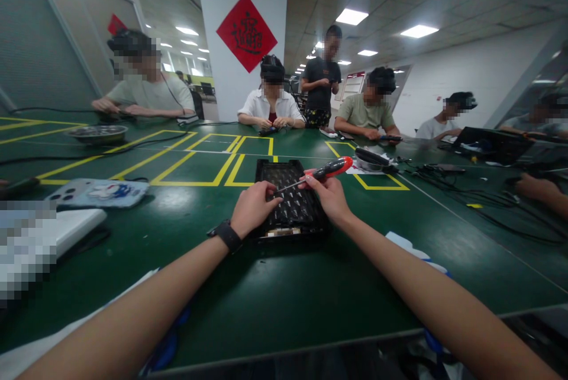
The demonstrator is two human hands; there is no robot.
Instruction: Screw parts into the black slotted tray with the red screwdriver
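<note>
My right hand (327, 195) is closed round a screwdriver (331, 169) with a red and black handle, near where the handle meets the metal shaft. The shaft slants down to the left, over a black tray-like case (288, 190) on the table. My left hand (255, 205) is at the case's left side, its thumb and fingers pinched together by the screwdriver's tip. Whatever sits between those fingertips is too small to make out. Inside the case are rows of dark, shiny shapes, and a pale strip shows along its near end. A dark watch is on my left wrist.
The green table (213, 303) carries yellow tape outlines. To the left are a metal bowl (98, 134), a phone in a patterned case (100, 192) and a white device (80, 223). Right lie a second bowl (371, 158) and black cables (483, 208). Several people work around the table.
</note>
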